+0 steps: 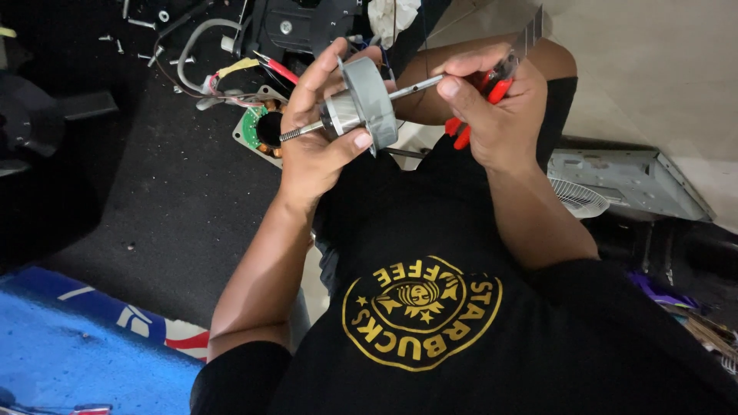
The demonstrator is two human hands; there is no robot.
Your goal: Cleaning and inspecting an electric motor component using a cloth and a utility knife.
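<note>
Left hand (pixel 315 146): fingers wrapped tight around a grey motor rotor (pixel 361 104), held up over the lap.
Right hand (pixel 496 107): fingertips pinching the rotor's metal shaft (pixel 415 86), with red-handled pliers (pixel 480 96) tucked in the closed palm.
Behind: green ring-shaped coil board (pixel 257 131) on the dark mat (pixel 177 192), just beyond the left hand.
Further back: loose screws (pixel 142 23) scattered around.

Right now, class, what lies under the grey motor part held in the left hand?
Below the grey motor part shows a green ring-shaped board on dark matting. The left hand covers the rest.
</note>
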